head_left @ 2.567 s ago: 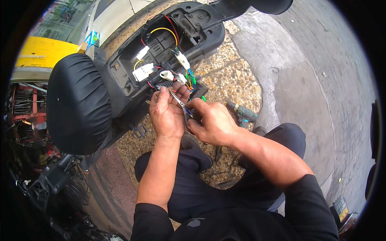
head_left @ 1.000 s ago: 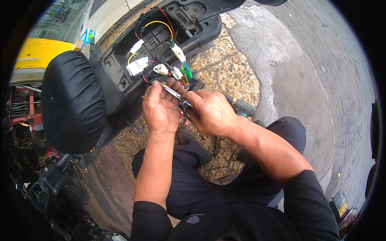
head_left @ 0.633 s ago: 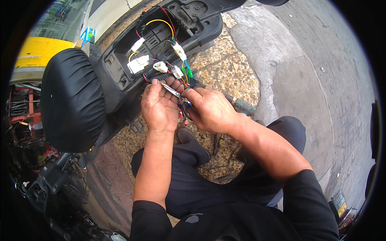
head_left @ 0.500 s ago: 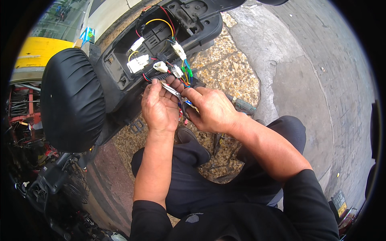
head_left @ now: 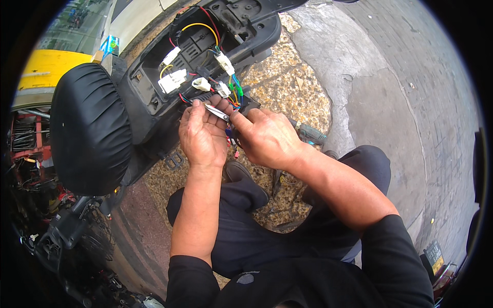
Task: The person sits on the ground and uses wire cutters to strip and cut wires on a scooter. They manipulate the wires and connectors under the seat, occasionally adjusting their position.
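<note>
My right hand [head_left: 267, 138] is closed around a small pair of scissors [head_left: 217, 112], its silvery blades pointing up and left. The blades lie across the curled fingers of my left hand [head_left: 203, 133], which is turned palm up. My left thumb and fingertips are closed near the blade tips; whatever they pinch is too small to make out. Just beyond both hands are white plug connectors [head_left: 172, 81] and coloured wires [head_left: 235, 87], spread over the open black body [head_left: 149, 87] of a scooter.
A black padded seat [head_left: 90, 128] stands at the left. On the stony ground to the right of my hands lies a greenish power tool [head_left: 310, 134]. A blue-green box [head_left: 110, 45] is at the upper left. My knees and shoes are below the hands.
The scissors' handles have drawn in under my right hand and the blades look closer together. My left hand keeps nearly the same place, and the whole view has shifted slightly.
</note>
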Available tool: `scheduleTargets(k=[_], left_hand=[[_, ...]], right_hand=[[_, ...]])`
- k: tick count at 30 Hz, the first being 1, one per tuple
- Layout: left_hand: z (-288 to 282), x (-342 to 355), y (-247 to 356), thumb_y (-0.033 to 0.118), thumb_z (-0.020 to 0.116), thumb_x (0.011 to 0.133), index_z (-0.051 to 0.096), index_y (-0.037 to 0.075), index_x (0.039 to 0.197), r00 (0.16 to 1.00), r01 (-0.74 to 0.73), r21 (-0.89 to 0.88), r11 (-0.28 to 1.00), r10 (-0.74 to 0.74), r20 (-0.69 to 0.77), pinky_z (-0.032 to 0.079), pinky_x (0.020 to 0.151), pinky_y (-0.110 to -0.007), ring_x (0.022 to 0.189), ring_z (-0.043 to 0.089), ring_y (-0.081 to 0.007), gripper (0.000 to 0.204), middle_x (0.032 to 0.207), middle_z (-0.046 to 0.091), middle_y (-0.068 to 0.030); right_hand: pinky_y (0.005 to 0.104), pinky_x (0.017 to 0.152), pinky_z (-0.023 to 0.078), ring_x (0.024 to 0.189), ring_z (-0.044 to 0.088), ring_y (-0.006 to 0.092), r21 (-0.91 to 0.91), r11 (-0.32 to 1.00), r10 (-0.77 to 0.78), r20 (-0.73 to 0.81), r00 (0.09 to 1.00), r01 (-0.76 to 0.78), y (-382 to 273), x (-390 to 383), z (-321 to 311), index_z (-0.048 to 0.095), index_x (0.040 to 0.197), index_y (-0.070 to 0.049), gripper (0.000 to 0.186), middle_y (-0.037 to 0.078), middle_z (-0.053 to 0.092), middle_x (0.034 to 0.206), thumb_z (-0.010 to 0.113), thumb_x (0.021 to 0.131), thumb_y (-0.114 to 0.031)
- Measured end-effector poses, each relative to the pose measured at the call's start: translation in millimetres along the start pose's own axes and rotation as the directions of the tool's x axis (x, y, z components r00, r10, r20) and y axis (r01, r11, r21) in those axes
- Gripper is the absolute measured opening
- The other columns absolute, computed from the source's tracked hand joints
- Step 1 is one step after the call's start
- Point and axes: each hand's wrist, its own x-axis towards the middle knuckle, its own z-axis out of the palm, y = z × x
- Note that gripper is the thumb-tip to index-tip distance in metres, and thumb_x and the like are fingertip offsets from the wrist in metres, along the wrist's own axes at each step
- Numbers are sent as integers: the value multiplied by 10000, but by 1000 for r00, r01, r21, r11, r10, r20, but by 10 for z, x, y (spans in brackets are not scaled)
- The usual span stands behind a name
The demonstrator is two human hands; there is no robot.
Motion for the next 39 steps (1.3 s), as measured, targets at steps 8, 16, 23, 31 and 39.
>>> scheduleTargets(k=[8,16,23,31,39], left_hand=[[-3,0,-8,231,509,1026,548,-16,1072,1000,-9,10,1000,10,-27,551,916,-451,970,660,-299,255,1056,649,-176],[-35,31,12,190,542,1013,522,9,1043,999,12,-56,998,-15,-47,590,828,-456,884,681,-310,184,995,654,-192],[-5,22,33,200,555,1010,521,8,1052,993,-72,2,997,71,-95,595,808,-441,868,675,-301,199,984,647,-180],[-111,43,58,136,539,977,581,14,999,999,-28,-76,997,30,25,566,915,-455,984,665,-310,131,1070,666,-202],[-75,27,1,3,572,937,576,23,994,995,-100,22,995,100,-10,591,842,-423,895,689,-271,60,1038,686,-182]], right_hand=[[479,644,548,765,662,379,-1,1000,16,43,999,-16,-6,14,-19,559,1067,-21,410,208,636,835,711,699,-116],[488,651,543,757,657,387,43,999,-27,7,1000,27,46,16,2,570,1057,-25,398,194,639,827,725,703,-118],[482,664,530,771,658,383,181,979,70,114,991,-90,32,15,-151,620,1124,-59,401,173,648,821,713,747,-159],[411,753,550,813,704,328,282,906,223,319,921,-317,207,74,-351,573,1168,-43,414,181,700,828,619,757,-26],[281,678,475,735,561,129,903,198,90,372,924,-382,198,127,-347,543,1137,-2,384,8,583,803,670,774,-11]])
